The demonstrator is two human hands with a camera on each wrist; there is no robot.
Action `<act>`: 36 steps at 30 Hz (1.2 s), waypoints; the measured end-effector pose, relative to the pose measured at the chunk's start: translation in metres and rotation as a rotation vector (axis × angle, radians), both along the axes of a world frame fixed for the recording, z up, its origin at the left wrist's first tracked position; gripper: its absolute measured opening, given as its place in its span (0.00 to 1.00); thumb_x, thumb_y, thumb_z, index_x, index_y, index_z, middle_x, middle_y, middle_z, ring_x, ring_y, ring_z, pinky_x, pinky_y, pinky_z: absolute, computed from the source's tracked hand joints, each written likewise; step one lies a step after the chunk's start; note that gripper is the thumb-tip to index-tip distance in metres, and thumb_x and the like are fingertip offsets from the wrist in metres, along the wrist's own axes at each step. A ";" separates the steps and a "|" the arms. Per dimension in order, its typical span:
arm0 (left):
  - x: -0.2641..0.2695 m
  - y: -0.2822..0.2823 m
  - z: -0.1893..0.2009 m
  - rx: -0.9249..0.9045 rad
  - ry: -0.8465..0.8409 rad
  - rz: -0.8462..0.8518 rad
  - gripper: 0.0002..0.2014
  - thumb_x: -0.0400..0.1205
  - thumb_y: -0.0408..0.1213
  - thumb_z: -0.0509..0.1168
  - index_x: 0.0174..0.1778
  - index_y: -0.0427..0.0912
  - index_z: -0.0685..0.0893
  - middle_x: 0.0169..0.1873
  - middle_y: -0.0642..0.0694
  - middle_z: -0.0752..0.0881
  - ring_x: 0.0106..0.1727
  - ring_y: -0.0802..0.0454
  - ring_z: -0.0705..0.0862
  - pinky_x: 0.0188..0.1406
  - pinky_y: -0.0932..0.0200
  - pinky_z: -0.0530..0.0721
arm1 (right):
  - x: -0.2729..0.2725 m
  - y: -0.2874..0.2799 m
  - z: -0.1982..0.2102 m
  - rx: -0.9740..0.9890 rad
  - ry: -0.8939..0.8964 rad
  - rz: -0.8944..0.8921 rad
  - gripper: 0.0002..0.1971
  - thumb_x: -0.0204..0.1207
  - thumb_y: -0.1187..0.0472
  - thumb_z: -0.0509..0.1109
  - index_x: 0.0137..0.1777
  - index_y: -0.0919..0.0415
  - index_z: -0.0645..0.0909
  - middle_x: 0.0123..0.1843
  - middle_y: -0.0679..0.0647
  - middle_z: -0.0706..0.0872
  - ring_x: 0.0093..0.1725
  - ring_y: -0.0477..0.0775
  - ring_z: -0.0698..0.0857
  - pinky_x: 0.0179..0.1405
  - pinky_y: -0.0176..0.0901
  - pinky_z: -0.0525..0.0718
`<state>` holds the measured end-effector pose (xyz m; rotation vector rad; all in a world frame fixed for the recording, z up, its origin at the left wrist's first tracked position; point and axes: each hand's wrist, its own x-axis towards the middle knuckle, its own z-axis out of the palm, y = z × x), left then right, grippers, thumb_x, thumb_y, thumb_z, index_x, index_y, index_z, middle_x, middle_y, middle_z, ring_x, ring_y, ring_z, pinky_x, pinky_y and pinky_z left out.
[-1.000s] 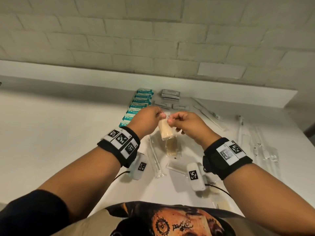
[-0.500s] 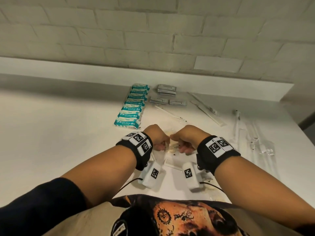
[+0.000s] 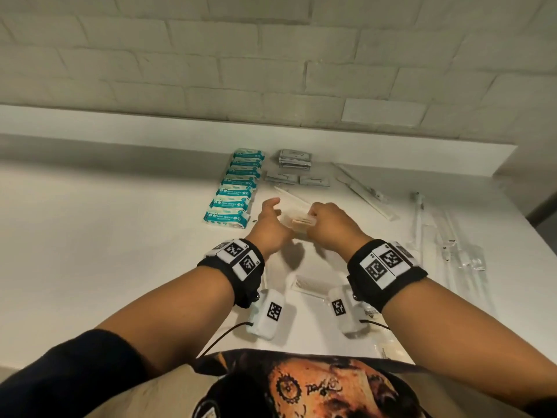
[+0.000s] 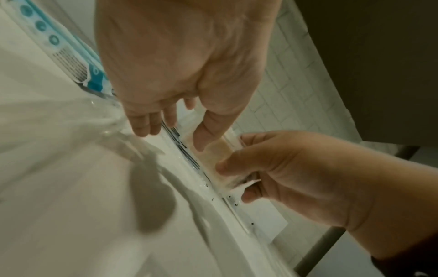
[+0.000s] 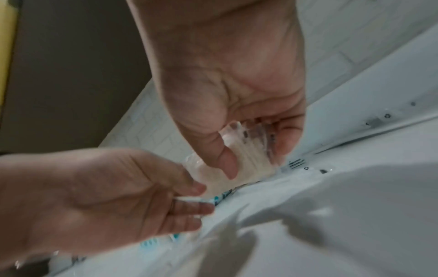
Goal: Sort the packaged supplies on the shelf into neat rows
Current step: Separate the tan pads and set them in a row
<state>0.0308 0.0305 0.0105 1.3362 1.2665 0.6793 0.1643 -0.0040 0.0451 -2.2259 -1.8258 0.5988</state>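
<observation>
A small stack of clear packets with tan contents (image 3: 301,223) hangs just above the white shelf (image 3: 120,236), to the right of the teal wipe pack row (image 3: 232,191). My right hand (image 3: 316,215) grips the stack (image 5: 246,150) between thumb and curled fingers. The same grip shows in the left wrist view, right hand (image 4: 234,180) around the packets (image 4: 213,150). My left hand (image 3: 275,206) is beside the stack's left end with fingers straight. Its thumb and fingertips (image 5: 203,187) touch the packet edge without closing round it.
Grey sachets (image 3: 294,158) lie stacked behind the hands, by the back ledge. White stick packets (image 3: 361,191) and long clear tube packets (image 3: 452,245) spread to the right. A packaged comb (image 3: 307,285) lies near the front edge under my wrists.
Both hands have moved from the shelf's front edge forward to beside the wipe row, carrying the packets. My left hand has gone from curled to straight fingers.
</observation>
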 end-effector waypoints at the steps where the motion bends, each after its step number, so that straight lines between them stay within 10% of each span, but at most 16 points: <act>1: 0.001 0.000 0.002 0.018 -0.003 -0.026 0.46 0.71 0.18 0.70 0.80 0.48 0.56 0.74 0.40 0.70 0.72 0.43 0.74 0.69 0.46 0.78 | 0.000 0.000 -0.003 0.008 -0.067 0.039 0.18 0.72 0.55 0.72 0.62 0.56 0.79 0.58 0.59 0.80 0.57 0.62 0.81 0.52 0.48 0.79; 8: 0.008 -0.003 -0.017 0.035 0.011 -0.127 0.47 0.70 0.19 0.74 0.80 0.48 0.56 0.72 0.38 0.71 0.69 0.47 0.75 0.65 0.61 0.76 | 0.007 -0.003 -0.026 -0.070 -0.213 0.166 0.24 0.76 0.50 0.70 0.70 0.53 0.72 0.62 0.58 0.75 0.58 0.61 0.79 0.55 0.55 0.82; 18: 0.015 -0.009 -0.031 0.162 0.111 -0.166 0.33 0.75 0.16 0.61 0.75 0.42 0.63 0.55 0.40 0.79 0.55 0.45 0.82 0.61 0.55 0.79 | 0.003 -0.011 -0.028 -0.103 -0.224 0.269 0.22 0.74 0.71 0.65 0.67 0.60 0.68 0.60 0.59 0.74 0.45 0.61 0.83 0.44 0.56 0.85; 23: 0.015 -0.009 -0.027 0.194 0.182 -0.187 0.28 0.78 0.19 0.57 0.73 0.43 0.63 0.49 0.45 0.80 0.50 0.50 0.80 0.53 0.62 0.76 | -0.003 -0.009 -0.028 0.013 -0.394 0.300 0.19 0.75 0.66 0.64 0.66 0.60 0.72 0.60 0.57 0.79 0.58 0.59 0.79 0.57 0.51 0.77; 29: 0.033 0.026 -0.003 0.186 0.458 -0.381 0.30 0.76 0.29 0.67 0.76 0.44 0.68 0.68 0.40 0.75 0.65 0.41 0.81 0.67 0.47 0.79 | 0.020 0.002 -0.015 0.002 -0.337 0.224 0.13 0.79 0.58 0.63 0.60 0.61 0.79 0.54 0.58 0.85 0.51 0.60 0.84 0.44 0.48 0.78; 36: 0.048 0.090 0.017 0.469 1.102 -0.668 0.36 0.79 0.31 0.56 0.84 0.50 0.54 0.85 0.42 0.46 0.85 0.38 0.45 0.83 0.40 0.48 | 0.092 0.007 -0.004 -0.041 -0.067 -0.140 0.11 0.77 0.56 0.67 0.55 0.61 0.81 0.51 0.55 0.83 0.50 0.55 0.81 0.40 0.42 0.72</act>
